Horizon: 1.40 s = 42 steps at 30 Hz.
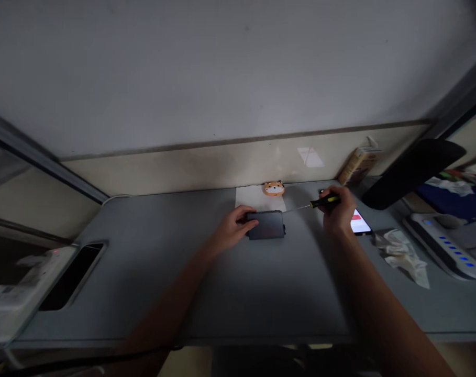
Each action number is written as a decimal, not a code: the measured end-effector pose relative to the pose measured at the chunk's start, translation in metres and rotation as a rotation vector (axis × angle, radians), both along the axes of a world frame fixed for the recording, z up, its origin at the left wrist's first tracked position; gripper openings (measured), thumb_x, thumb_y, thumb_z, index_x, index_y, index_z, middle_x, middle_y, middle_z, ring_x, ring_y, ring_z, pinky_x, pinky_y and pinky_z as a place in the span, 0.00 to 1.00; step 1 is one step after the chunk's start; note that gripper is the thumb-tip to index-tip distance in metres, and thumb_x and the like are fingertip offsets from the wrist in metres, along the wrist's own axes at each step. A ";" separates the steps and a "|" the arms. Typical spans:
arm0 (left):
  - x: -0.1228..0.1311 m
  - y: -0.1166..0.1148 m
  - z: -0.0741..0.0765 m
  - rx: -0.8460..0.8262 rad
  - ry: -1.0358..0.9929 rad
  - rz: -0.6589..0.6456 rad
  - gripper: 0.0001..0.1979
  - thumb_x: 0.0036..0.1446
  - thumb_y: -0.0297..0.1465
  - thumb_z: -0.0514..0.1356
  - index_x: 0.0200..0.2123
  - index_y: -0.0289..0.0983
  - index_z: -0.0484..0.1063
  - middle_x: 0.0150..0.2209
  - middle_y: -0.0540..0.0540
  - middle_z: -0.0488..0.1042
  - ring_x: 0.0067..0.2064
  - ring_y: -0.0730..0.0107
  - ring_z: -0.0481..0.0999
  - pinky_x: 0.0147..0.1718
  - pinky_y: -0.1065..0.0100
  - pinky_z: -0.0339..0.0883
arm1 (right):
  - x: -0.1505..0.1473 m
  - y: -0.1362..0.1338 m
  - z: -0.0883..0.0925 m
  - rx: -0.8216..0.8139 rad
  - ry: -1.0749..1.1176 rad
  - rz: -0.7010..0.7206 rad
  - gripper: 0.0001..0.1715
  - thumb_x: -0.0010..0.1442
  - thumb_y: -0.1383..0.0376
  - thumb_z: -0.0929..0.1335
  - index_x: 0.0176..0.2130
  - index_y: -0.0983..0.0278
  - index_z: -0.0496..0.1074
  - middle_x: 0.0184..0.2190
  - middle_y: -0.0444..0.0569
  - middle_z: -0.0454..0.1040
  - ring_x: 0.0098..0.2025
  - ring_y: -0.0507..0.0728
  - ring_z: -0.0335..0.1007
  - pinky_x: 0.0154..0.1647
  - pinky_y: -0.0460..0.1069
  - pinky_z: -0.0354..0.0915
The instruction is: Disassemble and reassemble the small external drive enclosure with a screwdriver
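Note:
My left hand (235, 225) grips the left edge of a small dark rectangular device (266, 225), thumb on its face and fingers behind. What kind of device it is I cannot make out. In my right hand (338, 209) is a screwdriver (324, 202) with a black and yellow handle, fingers wrapped round it. Its thin shaft points left, with the tip near the device's upper right corner; whether it touches is unclear. Behind the device lies a white sheet of paper (247, 196), and an orange animal-faced item (274, 188) sits at its right end.
A lit phone (360, 224) lies partly under my right hand. Crumpled tissue (405, 254) and a white power strip (444, 246) are at the right. A carton (359, 163) and a black cylindrical object (414, 173) stand at the back right. A dark-screened phone (73, 277) rests at the left.

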State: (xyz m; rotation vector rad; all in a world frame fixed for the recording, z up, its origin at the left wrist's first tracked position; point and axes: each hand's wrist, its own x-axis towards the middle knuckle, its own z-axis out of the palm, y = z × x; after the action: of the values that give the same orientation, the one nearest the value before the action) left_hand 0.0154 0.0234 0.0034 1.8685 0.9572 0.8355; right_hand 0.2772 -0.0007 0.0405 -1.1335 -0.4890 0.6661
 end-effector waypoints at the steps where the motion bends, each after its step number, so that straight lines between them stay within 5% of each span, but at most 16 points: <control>1: 0.001 0.000 -0.001 0.001 0.014 0.015 0.14 0.62 0.39 0.63 0.47 0.38 0.75 0.39 0.45 0.79 0.41 0.65 0.80 0.41 0.65 0.74 | -0.002 -0.003 0.001 0.017 -0.057 0.008 0.12 0.43 0.56 0.67 0.17 0.60 0.65 0.15 0.43 0.65 0.16 0.49 0.55 0.14 0.45 0.48; 9: 0.006 -0.004 -0.003 0.101 0.184 0.098 0.11 0.65 0.38 0.61 0.45 0.39 0.78 0.42 0.45 0.81 0.44 0.61 0.80 0.47 0.62 0.74 | -0.023 -0.031 0.012 0.091 -0.714 0.332 0.17 0.49 0.63 0.64 0.13 0.60 0.67 0.12 0.44 0.64 0.17 0.51 0.59 0.20 0.48 0.53; 14: 0.008 -0.005 -0.004 0.148 0.268 0.105 0.11 0.66 0.35 0.61 0.49 0.41 0.78 0.46 0.45 0.81 0.48 0.62 0.80 0.52 0.61 0.73 | -0.033 -0.037 0.015 0.139 -1.019 0.304 0.18 0.50 0.65 0.62 0.12 0.61 0.62 0.11 0.43 0.63 0.15 0.51 0.59 0.21 0.48 0.52; 27: 0.002 -0.003 -0.010 0.399 0.332 -0.006 0.10 0.70 0.33 0.57 0.50 0.40 0.77 0.45 0.44 0.81 0.49 0.62 0.80 0.51 0.60 0.74 | -0.037 -0.043 0.019 0.230 -1.079 0.307 0.18 0.50 0.68 0.62 0.12 0.61 0.58 0.10 0.42 0.60 0.14 0.50 0.55 0.19 0.48 0.50; 37: 0.001 -0.001 -0.013 0.592 0.312 -0.031 0.11 0.70 0.29 0.54 0.48 0.40 0.76 0.42 0.44 0.80 0.49 0.63 0.78 0.51 0.59 0.74 | -0.067 -0.046 0.008 0.357 -1.036 0.453 0.19 0.58 0.69 0.62 0.17 0.60 0.66 0.14 0.42 0.68 0.17 0.51 0.63 0.22 0.47 0.57; 42: 0.003 -0.004 -0.003 0.695 0.201 -0.038 0.11 0.70 0.29 0.54 0.43 0.38 0.77 0.41 0.44 0.79 0.44 0.65 0.79 0.49 0.61 0.74 | -0.068 -0.045 0.005 0.287 -0.925 0.443 0.20 0.56 0.67 0.62 0.16 0.60 0.68 0.14 0.42 0.69 0.18 0.51 0.63 0.23 0.47 0.58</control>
State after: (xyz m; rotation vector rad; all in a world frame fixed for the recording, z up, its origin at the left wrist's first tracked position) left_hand 0.0183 0.0193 0.0000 2.5936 0.8001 1.0606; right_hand 0.2096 -0.0460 0.0458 -1.0166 -1.6052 0.3871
